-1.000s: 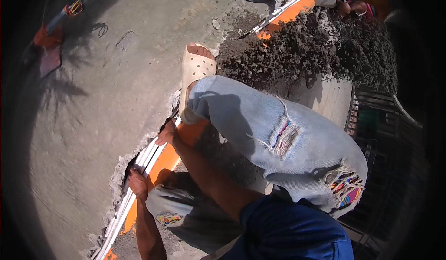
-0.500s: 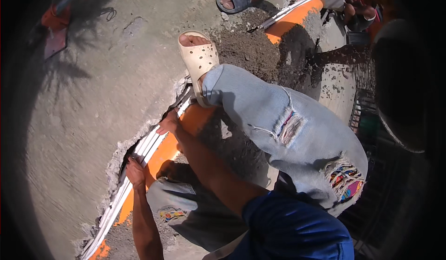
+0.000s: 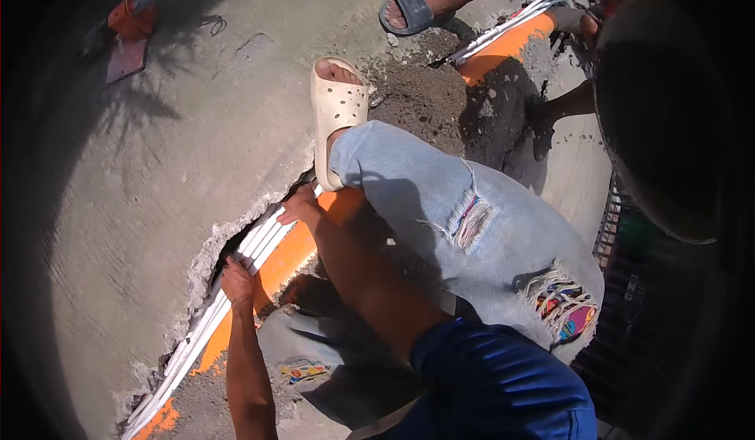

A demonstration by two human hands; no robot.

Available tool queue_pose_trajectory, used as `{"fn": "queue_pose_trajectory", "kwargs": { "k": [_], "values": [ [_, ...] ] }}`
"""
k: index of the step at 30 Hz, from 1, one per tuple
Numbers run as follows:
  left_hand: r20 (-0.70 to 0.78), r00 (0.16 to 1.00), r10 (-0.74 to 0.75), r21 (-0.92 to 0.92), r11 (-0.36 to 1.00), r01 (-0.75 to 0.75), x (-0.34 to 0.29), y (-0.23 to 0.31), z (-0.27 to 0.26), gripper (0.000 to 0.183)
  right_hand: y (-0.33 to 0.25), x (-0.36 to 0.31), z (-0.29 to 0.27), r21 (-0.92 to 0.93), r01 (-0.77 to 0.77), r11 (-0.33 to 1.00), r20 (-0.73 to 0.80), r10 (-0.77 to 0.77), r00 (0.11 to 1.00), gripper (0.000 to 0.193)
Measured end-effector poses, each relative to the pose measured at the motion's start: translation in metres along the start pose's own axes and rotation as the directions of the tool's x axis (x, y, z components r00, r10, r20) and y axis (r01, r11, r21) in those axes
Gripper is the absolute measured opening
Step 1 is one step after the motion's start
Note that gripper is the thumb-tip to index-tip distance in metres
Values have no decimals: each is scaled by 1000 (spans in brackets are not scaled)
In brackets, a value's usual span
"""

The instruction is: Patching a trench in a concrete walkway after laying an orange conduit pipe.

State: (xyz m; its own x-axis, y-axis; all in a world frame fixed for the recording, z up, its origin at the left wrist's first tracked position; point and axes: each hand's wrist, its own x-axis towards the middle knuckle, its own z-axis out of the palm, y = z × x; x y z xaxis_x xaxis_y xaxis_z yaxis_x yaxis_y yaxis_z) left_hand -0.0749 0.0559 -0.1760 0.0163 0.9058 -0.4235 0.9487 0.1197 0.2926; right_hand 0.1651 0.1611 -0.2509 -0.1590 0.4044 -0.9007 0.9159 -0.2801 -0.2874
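Rough grey concrete paving spreads across the left, ending in a broken, jagged edge. On it, at the far left, stands an orange-red upright fixture with coloured wires at its tip. A bundle of long, slender white strands runs along the broken edge from the near left toward the middle, beside a bright orange strip. The person's left hand lies on the bundle, fingers bent toward the dark gap; whether they pinch any strand cannot be told. Farther along, to its right, the right hand rests over the same strands, fingers extended; its grip is likewise unclear. Just beyond is a cream perforated slide sandal on the person's foot, below faded, ripped blue jeans. Loose grey-brown soil lies farther right, near another person's dark grey slide sandal.
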Motion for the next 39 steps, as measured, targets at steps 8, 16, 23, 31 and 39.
{"fn": "queue_pose_trajectory", "kwargs": {
  "k": [8,16,23,31,39],
  "values": [
    [-44,998,49,-10,999,-50,0,-6,5,31,-24,-56,-16,-411,-32,911,-85,-3,996,46],
    [-58,997,54,-26,998,-56,0,-14,4,30,-9,-26,-2,-298,-3,955,-27,-6,1000,43],
    [-50,998,46,-41,998,-48,-3,-15,0,25,-75,-40,67,622,-37,782,-741,603,295,40],
    [-39,995,88,5,996,-88,1,4,-5,19,-75,-88,105,560,210,801,-665,284,690,27],
    [2,1000,-15,-30,999,15,-5,-18,-5,23,-101,-119,126,671,86,736,-340,202,919,32]
  ]
}}
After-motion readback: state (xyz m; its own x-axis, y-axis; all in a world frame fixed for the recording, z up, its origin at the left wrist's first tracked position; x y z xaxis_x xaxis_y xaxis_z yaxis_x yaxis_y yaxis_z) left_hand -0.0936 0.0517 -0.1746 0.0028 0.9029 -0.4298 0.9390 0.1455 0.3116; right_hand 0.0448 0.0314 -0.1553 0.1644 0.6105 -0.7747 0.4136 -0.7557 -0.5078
